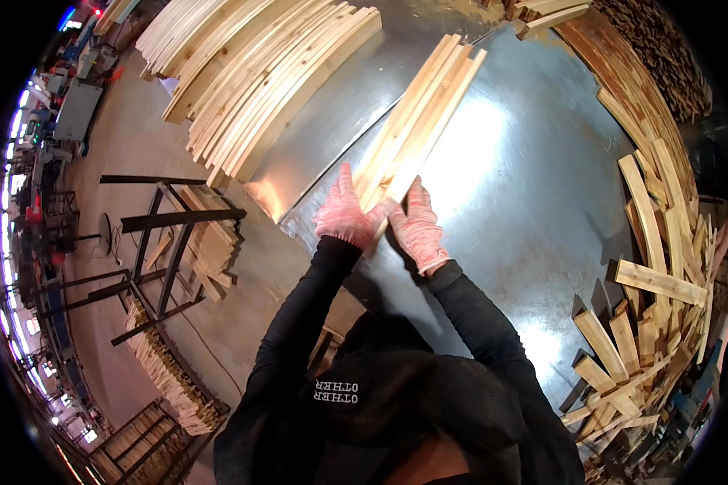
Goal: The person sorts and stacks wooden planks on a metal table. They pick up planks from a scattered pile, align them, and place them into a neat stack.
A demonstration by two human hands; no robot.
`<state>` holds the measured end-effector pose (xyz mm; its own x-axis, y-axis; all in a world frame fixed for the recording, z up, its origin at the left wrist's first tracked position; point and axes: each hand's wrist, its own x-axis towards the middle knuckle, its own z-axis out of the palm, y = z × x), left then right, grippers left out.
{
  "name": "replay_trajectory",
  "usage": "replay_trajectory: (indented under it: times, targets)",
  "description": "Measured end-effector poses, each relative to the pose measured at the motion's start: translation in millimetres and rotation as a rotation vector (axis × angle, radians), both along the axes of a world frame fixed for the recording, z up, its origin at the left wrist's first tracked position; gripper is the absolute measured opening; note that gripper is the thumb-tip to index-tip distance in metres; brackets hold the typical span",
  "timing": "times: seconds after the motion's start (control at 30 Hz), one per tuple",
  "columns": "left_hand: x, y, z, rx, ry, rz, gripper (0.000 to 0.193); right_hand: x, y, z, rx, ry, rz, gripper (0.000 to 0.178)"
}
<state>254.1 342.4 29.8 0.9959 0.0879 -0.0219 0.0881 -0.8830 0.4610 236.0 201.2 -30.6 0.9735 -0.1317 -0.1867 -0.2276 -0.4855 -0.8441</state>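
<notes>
A few long, pale wooden strips [419, 121] lie side by side on the sheet-metal tabletop [510, 218], slanting away to the upper right. Both my hands wear pink-and-white knit gloves and clasp the near end of these strips from either side. My left hand [344, 212] presses along the left edge, its fingers pointing forward and its thumb reaching across the near end. On the right edge sits my right hand [419, 229], thumb close to the left one. Part of its grip is hidden behind the wood.
At the upper left, long wooden strips [275, 89] lie stacked in rows. Loose short offcuts [659, 279] pile up along the right edge. A dark metal frame [174, 218] and more boards [210, 234] stand on the floor at left. A seam [344, 172] crosses the metal surface.
</notes>
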Motion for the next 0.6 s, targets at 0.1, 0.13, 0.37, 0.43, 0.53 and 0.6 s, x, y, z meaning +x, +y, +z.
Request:
replay_trajectory:
  times: [0.1,0.13,0.37,0.43,0.53,0.6]
  targets:
    - [37.4,25.2,44.3,0.240,0.187,-0.121,0.105,48.1,23.9,36.7,0.260,0.191,0.206,0.067]
    - [49.7,37.4,55.9,0.313,0.263,-0.150,0.104,61.8,23.6,72.6,0.386,0.340,0.370,0.060]
    - [64.9,117.6,26.4,0.772,0.119,-0.012,0.085,36.1,-54.2,90.2,-0.400,-0.161,0.505,0.054]
    - [81.2,144.6,29.4,0.964,0.330,0.058,0.088,16.7,-167.7,81.0,-0.373,-0.202,-0.144,0.058]
    - [81.2,106.4,37.0,0.951,0.217,0.039,0.082,-49.9,-357.7,93.3,-0.892,-0.085,-1.118,0.088]
    - [83.5,90.3,-0.5,0.886,-0.155,-0.137,0.079,-93.9,-449.6,80.7,-0.829,0.347,-1.618,0.118]
